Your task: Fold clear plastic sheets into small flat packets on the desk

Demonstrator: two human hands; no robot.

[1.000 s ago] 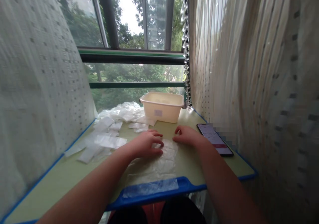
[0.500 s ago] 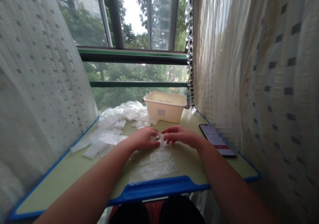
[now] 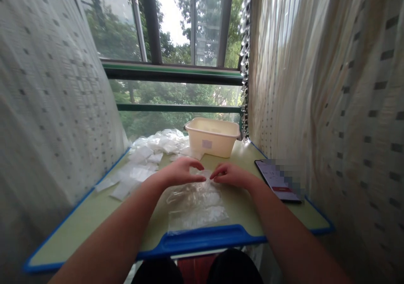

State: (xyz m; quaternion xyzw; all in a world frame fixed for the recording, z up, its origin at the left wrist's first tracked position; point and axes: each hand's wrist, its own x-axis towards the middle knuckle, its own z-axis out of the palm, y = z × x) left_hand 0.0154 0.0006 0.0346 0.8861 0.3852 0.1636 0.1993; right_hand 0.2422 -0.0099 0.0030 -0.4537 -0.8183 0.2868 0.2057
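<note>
A clear, crinkled plastic bag (image 3: 198, 210) lies flat in front of me, its near end close to the blue table edge. My left hand (image 3: 186, 171) is over the far end of the bag, thumb and forefinger apart in a C shape, thumb tip close to the plastic. Across a small gap, my right hand (image 3: 229, 175) has its fingers curled and their tips together at the bag's far right corner. The exact grip there is hard to make out.
A pile of white packets and clear plastic (image 3: 158, 147) covers the table's back left. Behind my hands stands a cream plastic tub (image 3: 214, 143). A phone (image 3: 277, 183) lies at the right edge. The light green table (image 3: 72, 237) has a raised blue rim; curtains hang on both sides.
My left thumb and forefinger have spread apart, and the right fingers have drawn together. More of the bag now lies uncovered. The view has shifted slightly.
</note>
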